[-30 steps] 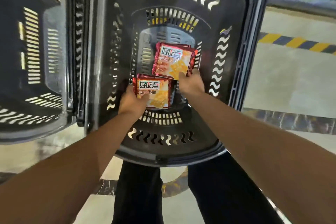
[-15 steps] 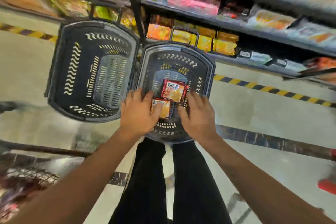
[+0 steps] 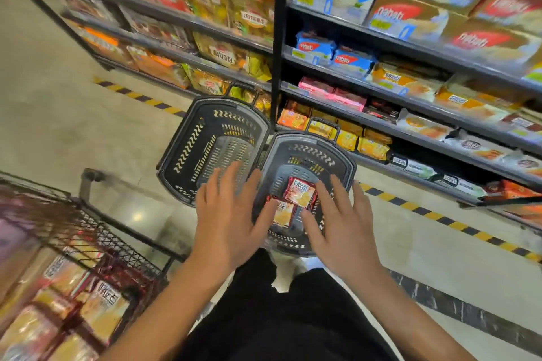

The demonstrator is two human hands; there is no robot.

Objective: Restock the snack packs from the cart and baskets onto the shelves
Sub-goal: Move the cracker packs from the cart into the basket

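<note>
Two red snack packs lie in the right black basket [image 3: 340, 167] on the floor: one pack [image 3: 300, 192] tilted on top, a second pack [image 3: 283, 212] partly under it. My left hand [image 3: 227, 214] hovers above the basket's left rim, fingers spread and straight, holding nothing. My right hand [image 3: 341, 220] hovers over the basket's right side, fingers spread too, also holding nothing. Neither hand touches a pack. The left black basket [image 3: 187, 143] beside it holds nothing.
Stocked shelves [image 3: 410, 114] rise behind the baskets, with yellow, pink and blue snack packs. A wire cart [image 3: 96, 240] with more snack packs stands at lower left. Yellow-black floor tape [image 3: 440, 218] runs along the shelf base. My dark-trousered legs are below.
Both hands let go of the red packs and rose out of the basket with fingers spread. The camera pulled back and up, bringing the shelves and cart into view.
</note>
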